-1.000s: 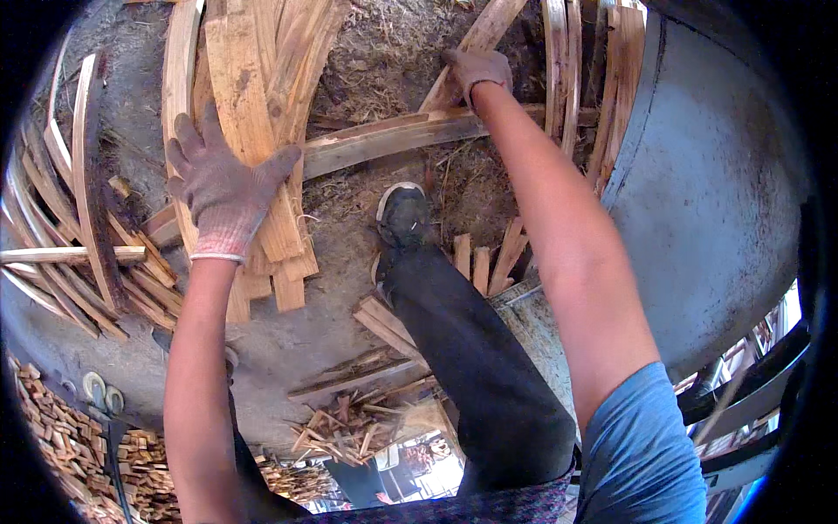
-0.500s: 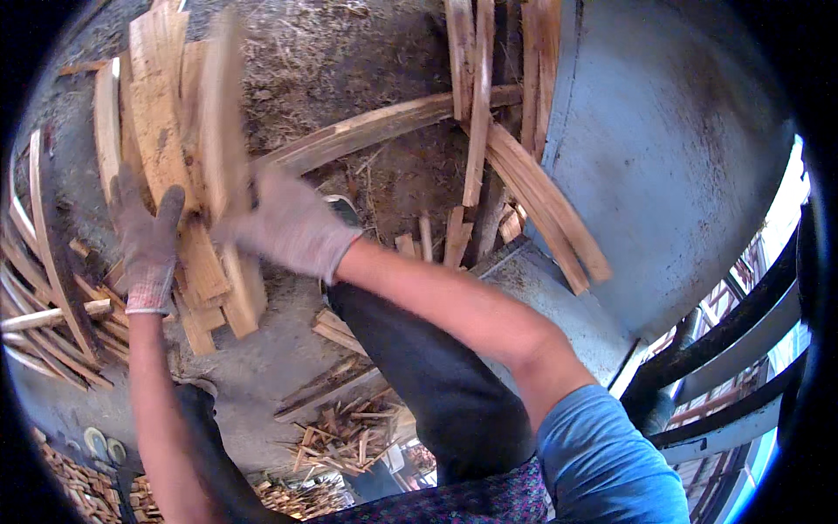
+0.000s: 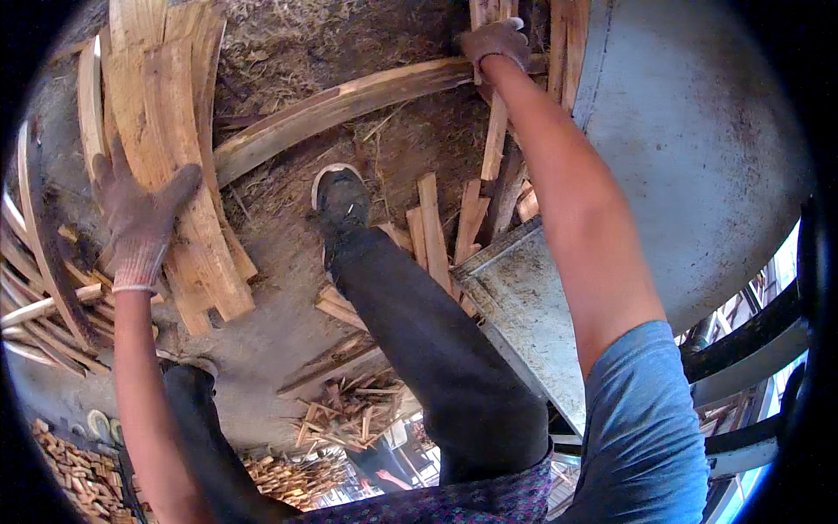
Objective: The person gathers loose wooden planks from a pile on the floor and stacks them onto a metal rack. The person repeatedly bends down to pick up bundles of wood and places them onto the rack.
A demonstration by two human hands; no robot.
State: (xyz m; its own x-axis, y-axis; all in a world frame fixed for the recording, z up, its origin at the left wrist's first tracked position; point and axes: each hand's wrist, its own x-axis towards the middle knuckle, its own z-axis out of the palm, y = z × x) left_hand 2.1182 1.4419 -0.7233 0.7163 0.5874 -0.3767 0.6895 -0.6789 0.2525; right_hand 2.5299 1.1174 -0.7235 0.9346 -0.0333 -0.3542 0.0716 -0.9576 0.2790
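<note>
Left hand: the gloved left hand (image 3: 140, 218) is pressing open-palmed, fingers spread wide, against a stack of curved wooden slats (image 3: 170, 148), steadying it rather than closing around it.
Right hand: the gloved right hand (image 3: 496, 39) is reaching far forward and is closing on the top of an upright wooden strip (image 3: 495, 131); the grip looks closed, though the fisheye rim is blurring the fingers.
What has just changed: half a second ago the right hand was lying on the stack beside the left one; it is now stretching away to the strips standing near the metal drum (image 3: 698, 131), while the left hand is staying on the stack.
Meaning for the work: judged from this, the stack is being held in place with one hand while the other is fetching a further piece for it.
Stack position: the slats are leaning upright at the left, on the dirt floor (image 3: 288, 332), well apart from the strip under the right hand.
Between the hands: a long bowed plank (image 3: 340, 109) is lying across the ground.
Legs: a dark shoe (image 3: 340, 196) is planted between stack and drum.
Surroundings: loose offcuts (image 3: 345, 410) are lying near the lower edge.
</note>
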